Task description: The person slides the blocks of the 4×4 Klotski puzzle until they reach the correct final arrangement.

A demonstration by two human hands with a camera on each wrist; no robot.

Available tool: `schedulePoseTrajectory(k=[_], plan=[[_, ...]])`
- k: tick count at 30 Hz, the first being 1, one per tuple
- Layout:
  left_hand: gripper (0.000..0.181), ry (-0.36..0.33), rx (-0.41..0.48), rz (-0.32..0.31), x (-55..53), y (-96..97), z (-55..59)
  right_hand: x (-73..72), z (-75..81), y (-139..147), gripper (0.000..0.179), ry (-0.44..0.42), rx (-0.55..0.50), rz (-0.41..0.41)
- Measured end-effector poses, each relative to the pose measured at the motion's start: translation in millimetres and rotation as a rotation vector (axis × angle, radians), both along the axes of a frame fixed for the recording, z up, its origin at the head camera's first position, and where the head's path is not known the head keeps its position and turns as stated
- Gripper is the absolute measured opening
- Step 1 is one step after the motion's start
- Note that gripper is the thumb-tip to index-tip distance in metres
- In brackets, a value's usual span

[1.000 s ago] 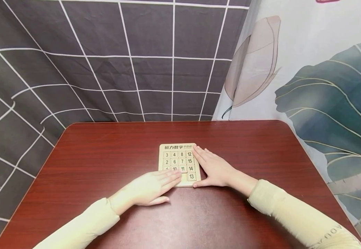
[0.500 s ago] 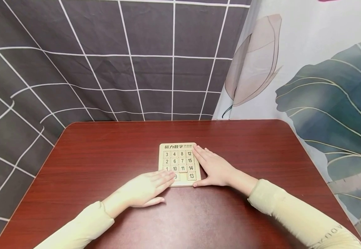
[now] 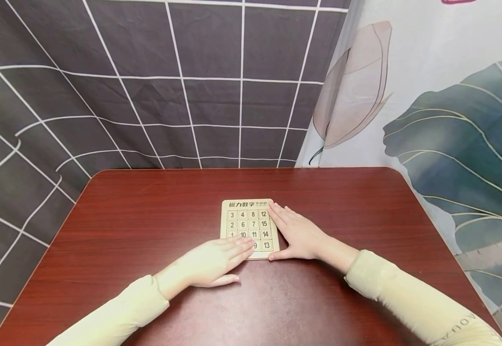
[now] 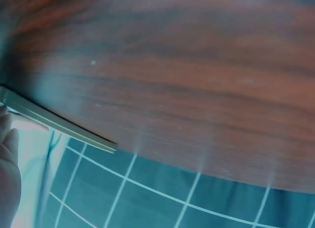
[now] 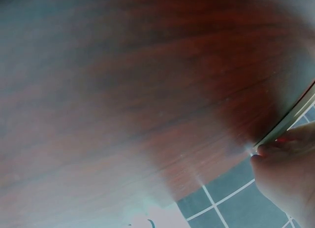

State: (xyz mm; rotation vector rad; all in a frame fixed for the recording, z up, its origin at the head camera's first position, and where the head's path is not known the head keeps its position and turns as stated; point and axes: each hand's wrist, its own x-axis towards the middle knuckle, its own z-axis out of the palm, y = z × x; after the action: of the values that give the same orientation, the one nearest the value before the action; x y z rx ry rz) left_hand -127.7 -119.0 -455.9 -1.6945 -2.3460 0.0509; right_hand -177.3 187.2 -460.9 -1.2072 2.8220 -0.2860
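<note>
Magnetic number sliding puzzle (image 3: 251,225), partway through by my judgement, under the left hand (image 3: 216,262) and beside the right hand (image 3: 300,235).
On my head feed, the puzzle lies on the table (image 3: 147,204), its lower left tiles covered by the left hand, which is open with straight fingers; the right hand, also open, spreads fingers and thumb along the edge beside it. Tile 9 (image 3: 255,246) sits just beyond the left fingertips. No row I can read whole runs in sequence, so I'd guess more slides remain; what the left hand covers I can't tell. My left wrist feed shows only the puzzle's edge and part of the hand; my right wrist feed, fingers at the edge, no numbers.
</note>
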Motion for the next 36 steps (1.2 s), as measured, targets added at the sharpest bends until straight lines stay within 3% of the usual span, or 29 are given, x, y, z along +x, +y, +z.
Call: schedulePoseTrajectory(k=[13, 27, 32, 36], plan=[[0.068, 0.022, 0.062, 0.077, 11.1, -44.5, -7.1, -0.5, 1.4, -1, 0.122, -0.007, 0.015, -0.001], [0.067, 0.004, 0.023, 0.033, 3.4, -17.3, 1.5, 0.2, -0.6, 0, 0.121, 0.002, 0.005, -0.005], [0.071, -0.023, 0.043, 0.042, -2.4, -23.2, 4.1, -0.3, -1.6, 0, 0.122, -0.005, 0.013, -0.013], [0.072, -0.023, 0.052, 0.097, -10.5, -32.7, 5.6, 0.0, -0.8, 0, 0.122, 0.001, 0.006, -0.010]])
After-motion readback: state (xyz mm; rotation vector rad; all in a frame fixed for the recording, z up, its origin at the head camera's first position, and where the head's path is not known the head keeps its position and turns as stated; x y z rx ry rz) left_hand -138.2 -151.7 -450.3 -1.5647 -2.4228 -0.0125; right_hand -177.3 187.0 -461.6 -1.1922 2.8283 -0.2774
